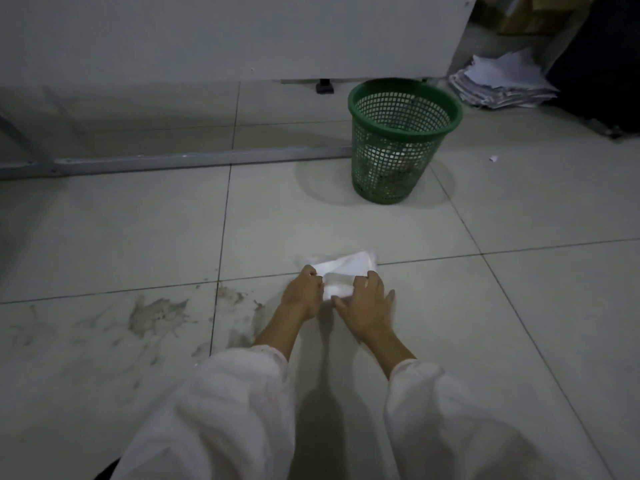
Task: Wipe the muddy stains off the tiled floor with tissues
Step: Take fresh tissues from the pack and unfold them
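step: readying tissue wad (341,277) | left hand (302,293), right hand (365,301): fingers pinched on its edges | I'd fold it thick, then scrub mud stains (156,315) beside my left hand

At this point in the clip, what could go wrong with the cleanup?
1. Both the left hand and right hand are busy on the tissue pack, while the muddy stains lie off to the left; a sleeve hanging close to them could drag through the mud.
2. A thin tissue may just smear the mud along the floor.
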